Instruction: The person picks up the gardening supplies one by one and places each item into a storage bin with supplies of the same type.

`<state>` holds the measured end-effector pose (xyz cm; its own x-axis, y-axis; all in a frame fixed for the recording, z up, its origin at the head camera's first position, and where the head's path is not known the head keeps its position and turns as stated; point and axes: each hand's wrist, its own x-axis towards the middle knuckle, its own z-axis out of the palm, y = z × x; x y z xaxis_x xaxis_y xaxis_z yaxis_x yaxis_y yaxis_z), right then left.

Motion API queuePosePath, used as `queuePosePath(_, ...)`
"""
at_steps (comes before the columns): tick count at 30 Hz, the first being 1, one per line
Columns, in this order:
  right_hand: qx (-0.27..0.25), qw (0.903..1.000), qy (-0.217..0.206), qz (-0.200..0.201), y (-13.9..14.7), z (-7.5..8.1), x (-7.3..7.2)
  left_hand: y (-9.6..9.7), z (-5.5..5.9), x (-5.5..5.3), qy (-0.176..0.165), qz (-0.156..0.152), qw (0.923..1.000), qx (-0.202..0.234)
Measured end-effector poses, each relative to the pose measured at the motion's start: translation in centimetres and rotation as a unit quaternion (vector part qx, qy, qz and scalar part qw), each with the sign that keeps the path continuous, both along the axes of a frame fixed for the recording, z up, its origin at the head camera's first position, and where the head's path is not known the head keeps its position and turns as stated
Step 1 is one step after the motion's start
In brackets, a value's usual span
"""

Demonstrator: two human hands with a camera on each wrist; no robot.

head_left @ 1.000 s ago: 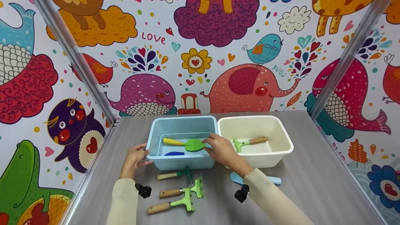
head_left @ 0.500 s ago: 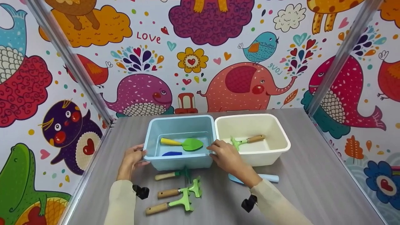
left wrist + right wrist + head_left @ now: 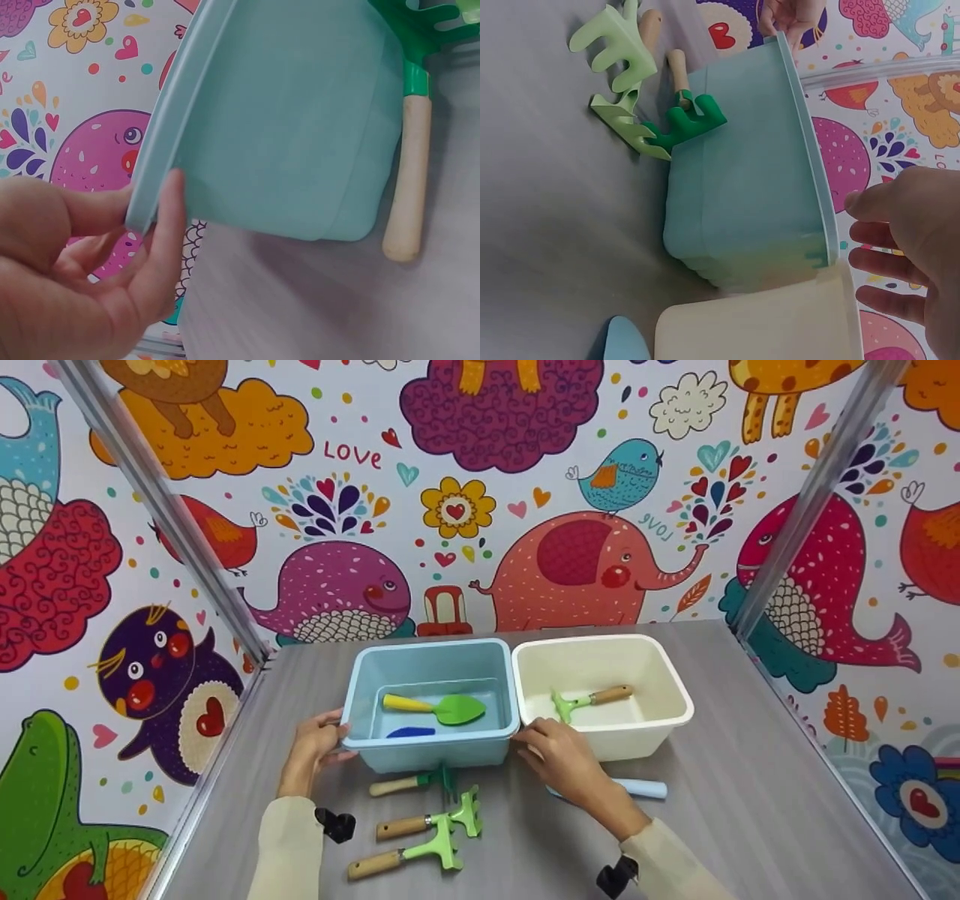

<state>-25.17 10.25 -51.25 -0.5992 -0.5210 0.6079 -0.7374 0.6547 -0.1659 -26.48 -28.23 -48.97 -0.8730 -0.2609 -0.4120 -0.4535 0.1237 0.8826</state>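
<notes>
My left hand (image 3: 313, 744) pinches the rim of the light blue bin (image 3: 439, 750) at its front left corner, thumb on one side of the rim and fingers on the other in the left wrist view. My right hand (image 3: 564, 757) is at the bin's front right corner, beside the cream bin (image 3: 622, 744); its fingers (image 3: 885, 266) are loosely bent and spread near the rims in the right wrist view. Inside the blue bin lie a green trowel with a yellow handle (image 3: 459, 709) and a dark blue piece (image 3: 411, 732), partly hidden by the front wall.
A light green hand rake (image 3: 592, 700) lies in the cream bin. In front of the blue bin are a dark green hand rake (image 3: 397, 786) and two light green ones (image 3: 405, 826). A light blue tool (image 3: 641, 788) lies partly under my right wrist. Patterned walls enclose the table.
My right hand has drawn back from over the trowel's tip, out of the blue bin to its front right corner. The left hand keeps its grip, and the head view has shifted slightly.
</notes>
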Motion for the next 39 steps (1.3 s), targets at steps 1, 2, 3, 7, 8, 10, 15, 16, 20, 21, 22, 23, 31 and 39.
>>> queuePosePath(1, -0.005, 1.0000, 0.006, -0.001, 0.2, -0.2, 0.1, 0.0, 0.0, 0.1, 0.000, 0.000, 1.0000, -0.001)
queuePosePath(2, -0.008, 0.9999, 0.013, -0.002, 0.5, -0.4, 0.2, 0.1, 0.0, 0.1, 0.000, 0.000, 1.0000, -0.002)
queuePosePath(3, -0.009, 0.9997, 0.020, -0.004, 0.8, -0.6, 0.3, 0.1, 0.0, 0.1, 0.000, 0.001, 1.0000, -0.003)
queuePosePath(7, -0.010, 0.9992, 0.036, -0.013, 1.8, -1.4, 0.6, 0.1, -0.2, 0.2, 0.000, 0.002, 1.0000, -0.004)
queuePosePath(8, -0.009, 0.9992, 0.036, -0.016, 2.1, -1.5, 0.7, 0.1, -0.2, 0.2, -0.001, 0.003, 1.0000, -0.005)
queuePosePath(10, -0.007, 0.9991, 0.036, -0.022, 2.6, -1.9, 0.8, 0.0, -0.3, 0.1, -0.002, 0.003, 1.0000, -0.007)
queuePosePath(15, -0.007, 0.9987, 0.037, -0.033, 3.8, -2.6, 1.0, 0.0, -0.4, 0.0, -0.008, 0.007, 0.9999, -0.011)
queuePosePath(16, -0.007, 0.9987, 0.037, -0.035, 4.0, -2.8, 1.0, 0.0, -0.4, 0.0, -0.009, 0.008, 0.9999, -0.011)
queuePosePath(20, -0.012, 0.9988, 0.031, -0.037, 4.9, -3.2, 1.1, -0.1, -0.4, 0.1, -0.009, 0.011, 0.9999, -0.009)
queuePosePath(21, -0.012, 0.9986, 0.032, -0.041, 5.1, -3.3, 1.1, -0.1, -0.4, 0.1, -0.007, 0.011, 0.9999, -0.007)
queuePosePath(22, -0.014, 0.9984, 0.032, -0.045, 5.4, -3.4, 1.1, -0.1, -0.4, 0.1, -0.005, 0.010, 0.9999, -0.006)
queuePosePath(23, -0.017, 0.9982, 0.030, -0.049, 5.6, -3.5, 1.1, -0.1, -0.4, 0.1, -0.002, 0.010, 0.9999, -0.003)
queuePosePath(31, -0.028, 0.9951, -0.002, -0.094, 8.1, -3.9, 1.1, -0.1, -0.4, 0.2, 0.002, 0.011, 0.9999, -0.001)
queuePosePath(39, -0.054, 0.9910, -0.036, -0.117, 10.8, -4.8, 1.3, 0.0, -0.2, -0.1, 0.010, 0.006, 0.9999, -0.001)
